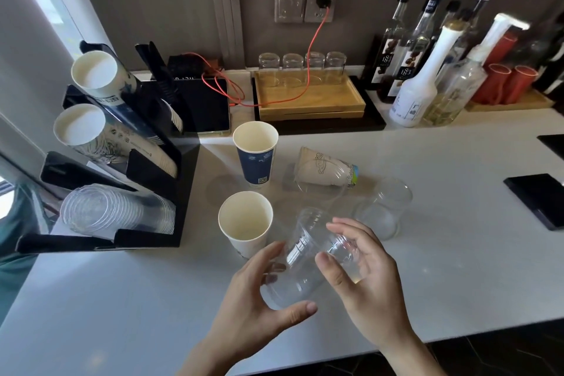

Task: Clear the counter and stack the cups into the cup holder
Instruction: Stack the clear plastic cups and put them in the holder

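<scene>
**Both hands cradle a clear plastic cup above the near edge of the tabletop**

The left hand (pixel 259 293) and the right hand (pixel 363 278) share one thin, transparent plastic cup (pixel 308 259), tilted on its side between them. The left grip curls around the wide rim end, thumb below and fingers above; the right grip closes on the narrower base end, fingertips pressed to the ribbed wall. The cup is off the smooth, pale grey tabletop (pixel 427 299), near its front edge.

Just behind the hands stands a plain white paper cup (pixel 245 224), upright and open-mouthed. Farther back stands a taller navy-and-white paper cup (pixel 256 156), also upright. To its right a beige printed paper cup (pixel 326 169) lies on its side, and it seems to be partly sleeved in a clear plastic cup, though the glare makes this hard to confirm. Another clear plastic cup (pixel 384 210) lies tipped over to the right of the hands.

At the left edge sits the black angular cup holder (pixel 171 192). Its two upper slots carry slanted stacks of printed paper cups (pixel 91 73), matt white inside; its lowest slot holds a nested stack of glossy clear cups (pixel 116 210).

Along the back edge, a light wooden tray (pixel 311 101) bears upturned glasses.
</scene>
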